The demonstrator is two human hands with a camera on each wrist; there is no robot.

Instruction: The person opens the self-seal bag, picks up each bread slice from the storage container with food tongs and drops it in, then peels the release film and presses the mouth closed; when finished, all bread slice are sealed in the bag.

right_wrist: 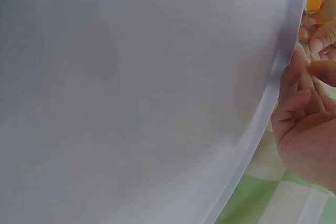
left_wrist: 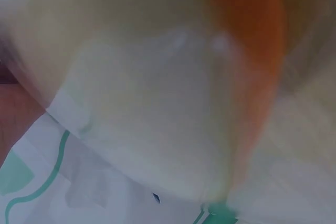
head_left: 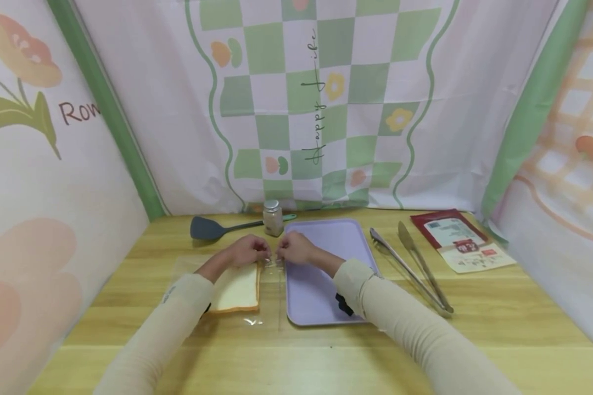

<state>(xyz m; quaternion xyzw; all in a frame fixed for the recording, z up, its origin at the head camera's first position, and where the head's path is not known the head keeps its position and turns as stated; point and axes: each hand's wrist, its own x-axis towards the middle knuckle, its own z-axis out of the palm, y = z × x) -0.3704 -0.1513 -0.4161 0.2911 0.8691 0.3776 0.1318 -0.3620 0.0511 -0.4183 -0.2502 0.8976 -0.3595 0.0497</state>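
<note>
A square slice of bread (head_left: 237, 291) with an orange-brown crust lies inside a clear plastic bag (head_left: 270, 299) on the wooden table. My left hand (head_left: 249, 250) pinches the bag's edge near its far right corner, just beyond the bread. Close beside it, my right hand (head_left: 296, 248) pinches the same edge over the left rim of a lilac tray (head_left: 308, 302). In the right wrist view the curled fingers of my right hand (right_wrist: 304, 124) meet those of the left. Blurred bread (left_wrist: 152, 114) under shiny film fills most of the left wrist view.
Behind the hands stand a small glass jar (head_left: 273, 219) with a metal lid and a dark spatula (head_left: 207, 229). Metal tongs (head_left: 415, 269) lie right of the tray. A red and cream pouch (head_left: 462, 241) is at the back right. Printed curtains (head_left: 321, 109) enclose the table.
</note>
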